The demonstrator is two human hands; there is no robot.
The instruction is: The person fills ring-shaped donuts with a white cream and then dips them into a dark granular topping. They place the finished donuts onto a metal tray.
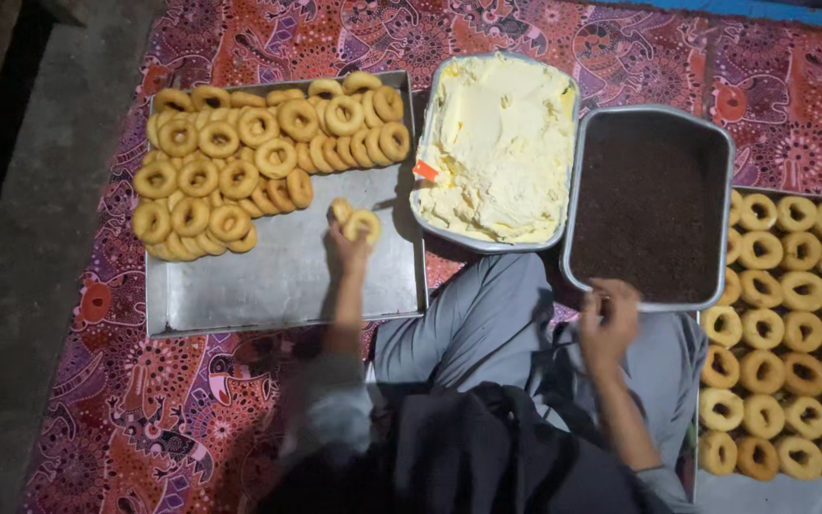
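My left hand (349, 249) reaches out over a flat metal tray (268, 281) and grips a plain ring doughnut (362, 224); a second loose doughnut (340, 207) lies just beside it. A heap of several ring doughnuts (240, 157) fills the tray's far half. My right hand (609, 322) rests at the near rim of a grey pan of dark brown sprinkles (649, 205), fingers curled, with nothing visible in them. Between the tray and the pan stands a tub of pale yellow cream (501, 143).
A small orange tool (425, 171) sticks out of the cream at the tub's left edge. Rows of several doughnuts (792, 333) cover another tray on the right. My grey-trousered knees (487, 319) lie below the tubs. A red patterned mat (183, 409) is underneath, with a concrete floor (30, 209) to the left.
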